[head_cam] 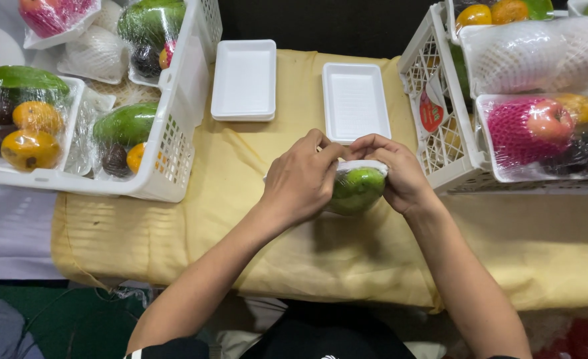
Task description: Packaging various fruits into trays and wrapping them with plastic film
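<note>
forearms bare; black top, white mark at chest

The yellow cloth (pixel 174 219) on the worktop lies bare on both sides of the wrapped green fruit (pixel 357 189), leaving open room there. Beyond the fruit, two white foam trays (pixel 244 80) (pixel 355 100) lie flat, with a narrow strip of cloth between them. A white crate (pixel 181 100) of packed fruit walls off the far left of the fruit, and another crate (pixel 440 113) stands close on its right, just beside the right hand (pixel 400 174).
</note>
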